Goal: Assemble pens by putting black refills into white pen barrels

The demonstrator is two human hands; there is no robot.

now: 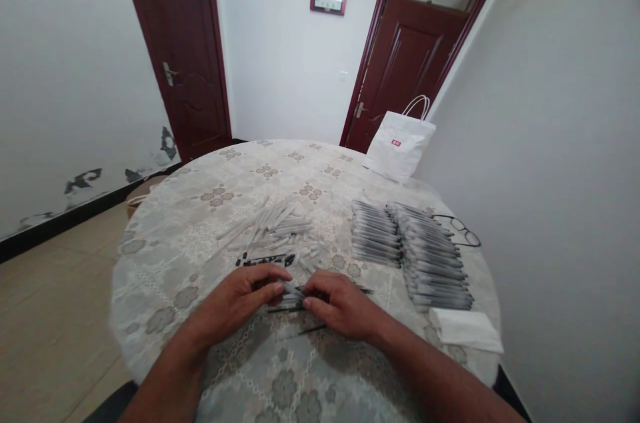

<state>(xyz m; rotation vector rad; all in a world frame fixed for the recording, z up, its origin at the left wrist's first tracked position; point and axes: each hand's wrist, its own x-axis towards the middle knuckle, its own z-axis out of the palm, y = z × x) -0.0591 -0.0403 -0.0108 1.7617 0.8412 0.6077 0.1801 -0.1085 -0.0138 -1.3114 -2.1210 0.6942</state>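
Note:
My left hand [250, 296] and my right hand [340, 303] meet low over the table, fingers closed in a pinch. Between their fingertips is a pale, clear pen barrel [291, 288], partly covered by the fingers. Thin dark pen refills [313, 330] lie under and beside my right hand. Just beyond my left hand is a row of small black pen parts [265, 260]. Farther back, loose whitish pen tubes [280, 218] form a heap, with short pale pieces [311, 251] at its near right side.
Pens with dark ends lie stacked in two rows, a shorter stack [376, 234] and a longer stack [433, 256], on the right. Glasses [465, 231], folded white tissue [465, 328] and a white paper bag [400, 143] also rest on the round table's patterned cloth [165, 256].

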